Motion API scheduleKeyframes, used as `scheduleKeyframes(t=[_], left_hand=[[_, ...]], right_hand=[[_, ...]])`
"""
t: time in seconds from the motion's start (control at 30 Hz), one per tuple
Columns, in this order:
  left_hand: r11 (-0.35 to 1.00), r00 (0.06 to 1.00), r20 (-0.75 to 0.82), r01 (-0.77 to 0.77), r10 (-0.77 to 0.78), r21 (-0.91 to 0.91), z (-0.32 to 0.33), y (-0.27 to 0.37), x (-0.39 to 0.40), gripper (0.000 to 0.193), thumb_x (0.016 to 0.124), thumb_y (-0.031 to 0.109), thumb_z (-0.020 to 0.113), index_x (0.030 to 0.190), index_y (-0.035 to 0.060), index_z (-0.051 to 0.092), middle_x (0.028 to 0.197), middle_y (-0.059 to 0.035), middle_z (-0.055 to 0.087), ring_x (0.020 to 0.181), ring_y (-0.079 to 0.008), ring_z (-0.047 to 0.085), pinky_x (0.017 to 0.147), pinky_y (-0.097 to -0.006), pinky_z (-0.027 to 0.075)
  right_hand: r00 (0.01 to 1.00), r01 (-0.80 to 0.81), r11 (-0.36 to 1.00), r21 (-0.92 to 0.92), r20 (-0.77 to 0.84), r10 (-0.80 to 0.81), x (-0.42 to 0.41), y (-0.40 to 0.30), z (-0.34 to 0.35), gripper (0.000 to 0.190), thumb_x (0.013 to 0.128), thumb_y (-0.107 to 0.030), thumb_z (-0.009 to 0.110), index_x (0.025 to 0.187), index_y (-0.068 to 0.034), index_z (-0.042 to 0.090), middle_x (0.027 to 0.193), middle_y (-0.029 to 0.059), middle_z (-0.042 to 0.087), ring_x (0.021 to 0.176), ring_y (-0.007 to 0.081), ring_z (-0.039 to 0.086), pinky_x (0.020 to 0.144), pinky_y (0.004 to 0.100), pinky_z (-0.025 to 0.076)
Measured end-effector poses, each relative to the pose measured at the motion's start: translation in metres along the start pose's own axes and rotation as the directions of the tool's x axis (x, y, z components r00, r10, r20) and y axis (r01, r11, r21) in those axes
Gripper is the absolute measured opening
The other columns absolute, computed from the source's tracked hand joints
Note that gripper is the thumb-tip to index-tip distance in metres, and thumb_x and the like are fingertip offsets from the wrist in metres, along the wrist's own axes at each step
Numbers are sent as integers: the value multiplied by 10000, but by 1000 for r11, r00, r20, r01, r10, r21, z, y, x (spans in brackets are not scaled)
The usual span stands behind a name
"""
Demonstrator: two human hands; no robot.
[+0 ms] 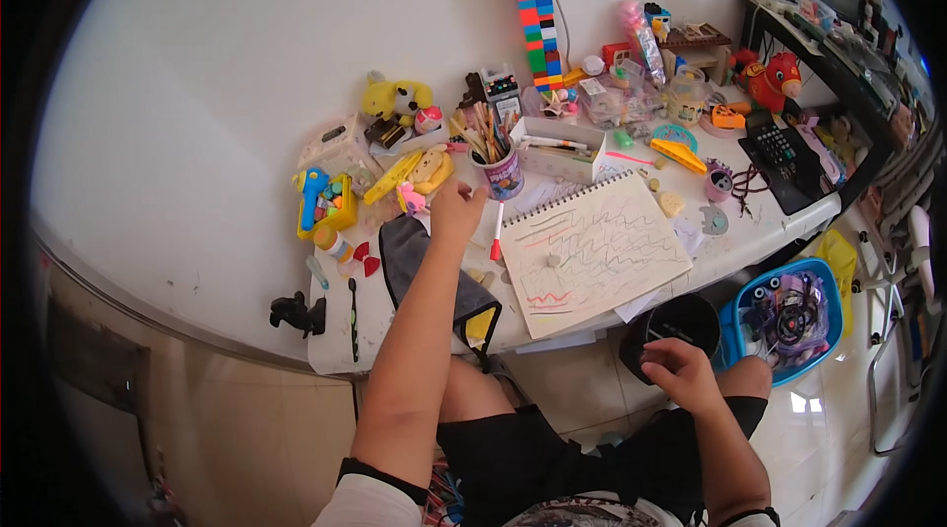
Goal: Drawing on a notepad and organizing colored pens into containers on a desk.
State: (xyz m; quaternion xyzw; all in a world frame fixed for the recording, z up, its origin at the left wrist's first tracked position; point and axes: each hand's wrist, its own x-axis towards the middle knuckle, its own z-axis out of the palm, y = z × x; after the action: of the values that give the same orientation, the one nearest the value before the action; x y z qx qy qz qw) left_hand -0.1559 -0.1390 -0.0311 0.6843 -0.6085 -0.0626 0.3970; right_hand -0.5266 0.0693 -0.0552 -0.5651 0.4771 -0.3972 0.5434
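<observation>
Over the table, my left hand (456, 210) is just left of a purple-labelled tin (503, 176) filled with brushes and pencils. Its fingers are curled, and whether they hold anything is unclear. A marker with a red cap (496, 240) lies beside that hand, against a spiral sketchbook (603, 250) covered in scribbles. Under the left forearm is a grey cloth (405, 255). My right hand (677, 368) hovers by a black bin (684, 318) below the table's edge, its fingers loosely bent and apart with nothing visible in them. A white open box (562, 166) holding pens stands behind the sketchbook.
On the left are a yellow basket (336, 213) of small toys, a glue bottle (333, 242) and a black figurine (300, 314). A tall toy-brick tower (534, 17) leans by the wall. A blue tub (832, 312) sits right of the bin. A telephone (788, 157) lies at the right.
</observation>
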Motion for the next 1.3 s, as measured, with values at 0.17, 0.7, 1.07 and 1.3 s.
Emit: scheduleKeyframes(t=[0.17, 0.7, 1.07, 1.3], left_hand=[[969, 943, 291, 95, -161, 228, 26, -25, -30, 375, 713, 309, 716, 903, -4, 638, 814, -152, 659, 774, -265, 646, 698, -336, 501], [737, 779, 334, -230, 531, -635, 9, 103, -168, 229, 769, 52, 672, 990, 14, 627, 779, -110, 591, 712, -219, 582, 657, -301, 464], [577, 944, 146, -55, 297, -815, -11, 72, -125, 231, 769, -37, 679, 989, -49, 609, 891, -114, 624, 773, -138, 615, 681, -243, 502], [509, 978, 104, -1, 179, -861, -16, 42, -120, 208, 772, -20, 680, 965, -38, 605, 871, -98, 630, 793, -141, 620, 715, -244, 498]], right_hand=[[987, -155, 988, -27, -51, 153, -32, 30, -11, 265, 764, -60, 688, 1012, 1, 616, 824, 42, 636, 723, 86, 578, 640, 223, 463], [994, -84, 960, 268, -48, 101, 35, -23, 40, 299, 819, -68, 643, 1094, 19, 562, 775, 48, 602, 644, 109, 573, 573, 227, 454], [994, 23, 770, 638, 69, -87, 135, -68, 52, 126, 870, -128, 609, 935, -25, 576, 784, 123, 634, 616, 161, 591, 571, 268, 465], [966, 142, 842, 521, 112, -233, 150, -76, 83, 122, 866, -89, 603, 939, 2, 568, 798, 133, 633, 656, 171, 604, 592, 267, 484]])
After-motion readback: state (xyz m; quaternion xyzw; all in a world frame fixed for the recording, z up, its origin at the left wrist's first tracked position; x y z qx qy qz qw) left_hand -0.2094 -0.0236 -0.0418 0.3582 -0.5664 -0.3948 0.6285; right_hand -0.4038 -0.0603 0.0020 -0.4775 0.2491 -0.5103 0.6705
